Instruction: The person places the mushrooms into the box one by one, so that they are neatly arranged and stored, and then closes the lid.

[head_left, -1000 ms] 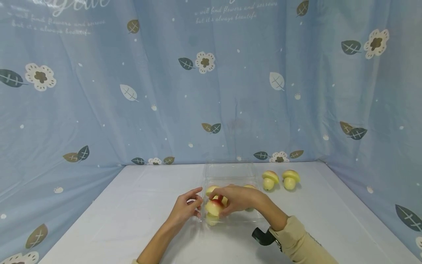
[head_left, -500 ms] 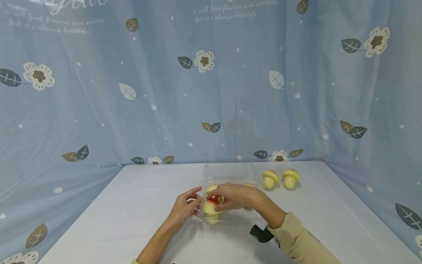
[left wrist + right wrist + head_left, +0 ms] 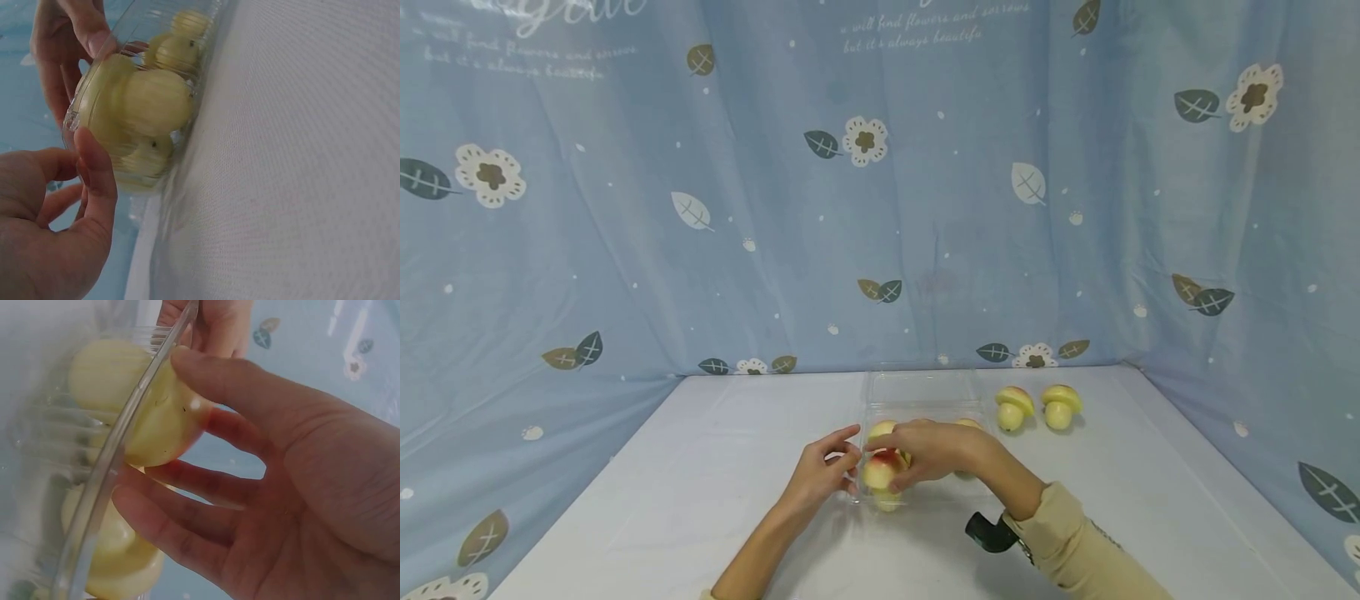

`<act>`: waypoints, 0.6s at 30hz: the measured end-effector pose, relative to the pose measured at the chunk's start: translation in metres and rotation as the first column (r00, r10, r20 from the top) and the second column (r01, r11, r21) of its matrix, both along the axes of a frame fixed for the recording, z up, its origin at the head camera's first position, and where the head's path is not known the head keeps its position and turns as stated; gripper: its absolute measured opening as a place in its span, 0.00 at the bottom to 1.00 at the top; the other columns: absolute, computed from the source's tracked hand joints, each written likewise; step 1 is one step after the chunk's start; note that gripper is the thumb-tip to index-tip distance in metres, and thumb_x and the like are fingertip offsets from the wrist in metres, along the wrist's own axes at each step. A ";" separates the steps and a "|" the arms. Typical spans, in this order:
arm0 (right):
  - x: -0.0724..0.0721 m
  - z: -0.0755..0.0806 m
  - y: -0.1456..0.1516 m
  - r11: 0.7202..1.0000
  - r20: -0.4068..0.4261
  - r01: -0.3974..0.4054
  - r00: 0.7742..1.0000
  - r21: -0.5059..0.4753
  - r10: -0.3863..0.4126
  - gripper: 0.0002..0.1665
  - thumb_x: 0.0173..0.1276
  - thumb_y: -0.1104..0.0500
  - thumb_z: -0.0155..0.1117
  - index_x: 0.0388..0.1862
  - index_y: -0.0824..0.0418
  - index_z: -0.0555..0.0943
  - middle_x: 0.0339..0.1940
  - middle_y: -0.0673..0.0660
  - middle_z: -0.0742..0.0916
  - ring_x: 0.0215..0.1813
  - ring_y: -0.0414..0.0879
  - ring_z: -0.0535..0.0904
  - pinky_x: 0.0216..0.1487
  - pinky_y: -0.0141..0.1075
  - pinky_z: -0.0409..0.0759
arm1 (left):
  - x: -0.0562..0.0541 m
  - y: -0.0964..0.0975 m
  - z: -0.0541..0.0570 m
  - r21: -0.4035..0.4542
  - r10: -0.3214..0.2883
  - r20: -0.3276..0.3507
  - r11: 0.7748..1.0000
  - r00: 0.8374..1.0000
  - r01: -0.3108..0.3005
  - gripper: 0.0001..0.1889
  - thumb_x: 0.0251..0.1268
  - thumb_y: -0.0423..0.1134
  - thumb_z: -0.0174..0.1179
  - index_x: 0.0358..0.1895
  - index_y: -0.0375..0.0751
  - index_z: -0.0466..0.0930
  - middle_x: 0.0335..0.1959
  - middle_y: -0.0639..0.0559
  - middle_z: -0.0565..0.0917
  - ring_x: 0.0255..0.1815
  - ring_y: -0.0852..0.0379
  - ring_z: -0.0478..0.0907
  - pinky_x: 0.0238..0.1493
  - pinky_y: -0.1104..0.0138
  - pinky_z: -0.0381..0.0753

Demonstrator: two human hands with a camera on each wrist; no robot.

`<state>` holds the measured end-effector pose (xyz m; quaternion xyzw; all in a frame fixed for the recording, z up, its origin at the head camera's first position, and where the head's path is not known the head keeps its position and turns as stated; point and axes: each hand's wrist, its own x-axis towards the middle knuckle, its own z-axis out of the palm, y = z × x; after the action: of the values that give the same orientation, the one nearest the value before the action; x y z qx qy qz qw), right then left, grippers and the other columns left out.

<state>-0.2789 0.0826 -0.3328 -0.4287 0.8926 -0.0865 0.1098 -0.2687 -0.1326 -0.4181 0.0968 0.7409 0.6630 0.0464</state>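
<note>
A yellow toy mushroom with a red-blushed cap (image 3: 881,473) sits at the front left of a clear plastic box (image 3: 922,388). My right hand (image 3: 932,452) holds its cap from above, thumb and fingers curled around it. In the right wrist view, the cap (image 3: 164,422) lies between thumb and fingers, beside the box rim. My left hand (image 3: 822,475) pinches the box's left rim; the left wrist view shows its thumb (image 3: 97,165) against the plastic. More mushrooms lie inside, including one at the back left (image 3: 881,429) and one at the right (image 3: 967,423), partly hidden by my right hand.
Two more toy mushrooms, one nearer the box (image 3: 1013,408) and one farther right (image 3: 1061,407), lie on the white table (image 3: 737,433). The box's lid is folded back toward the blue patterned curtain (image 3: 760,208). A black device (image 3: 990,533) is on my right wrist.
My right hand and the toy mushroom it holds have shifted slightly left within the box. My left hand has stayed at the rim.
</note>
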 end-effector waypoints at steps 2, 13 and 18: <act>0.000 0.000 0.002 0.999 0.031 0.031 0.999 -0.010 -0.030 0.38 0.63 0.45 0.71 0.71 0.51 0.71 0.55 0.45 0.83 0.50 0.36 0.77 0.54 0.31 0.77 | 0.000 0.000 0.000 -0.006 0.006 0.000 1.000 1.000 -0.006 0.26 0.68 0.33 0.58 0.69 0.35 0.68 0.40 0.48 0.74 0.30 0.59 0.74 0.25 0.72 0.82; 0.003 0.012 0.033 0.980 0.145 0.155 0.980 -0.127 -0.136 0.38 0.65 0.46 0.69 0.72 0.53 0.70 0.58 0.53 0.82 0.49 0.44 0.81 0.48 0.36 0.80 | 0.001 0.002 0.002 0.010 0.011 0.005 1.000 1.000 -0.011 0.26 0.69 0.32 0.57 0.70 0.35 0.68 0.40 0.47 0.75 0.29 0.59 0.74 0.25 0.71 0.82; 0.003 0.020 0.057 0.962 0.184 0.186 0.971 -0.202 -0.150 0.37 0.67 0.46 0.67 0.73 0.50 0.68 0.64 0.58 0.78 0.48 0.45 0.84 0.47 0.37 0.82 | 0.000 0.002 0.001 0.021 0.005 0.007 1.000 1.000 -0.006 0.27 0.69 0.31 0.57 0.70 0.35 0.67 0.41 0.47 0.75 0.29 0.60 0.74 0.25 0.72 0.82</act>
<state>-0.2761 0.1391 -0.3125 -0.3518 0.8986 -0.2284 0.1288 -0.2683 -0.1304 -0.4167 0.0930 0.7340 0.6712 0.0461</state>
